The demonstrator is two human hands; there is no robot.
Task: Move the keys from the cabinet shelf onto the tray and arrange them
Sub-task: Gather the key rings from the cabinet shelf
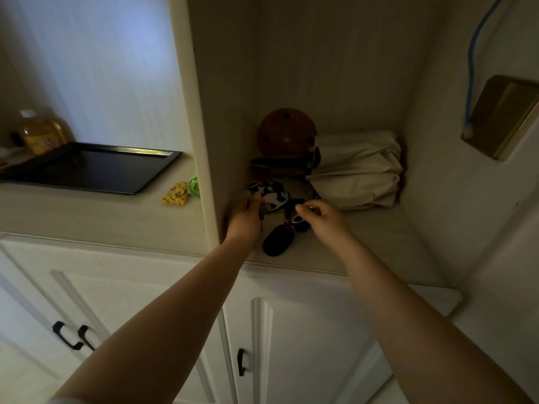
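Both hands in cabinet shelf (379, 237): left hand (245, 218) grips keys (262, 212), right hand (323, 218) pinches key ring (296, 219) beside black fob (278, 240); tray (96, 170) left of shelf.

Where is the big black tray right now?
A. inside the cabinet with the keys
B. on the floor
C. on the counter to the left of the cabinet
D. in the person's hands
C: the black tray lies on the counter left of the cabinet wall, with nothing on it.
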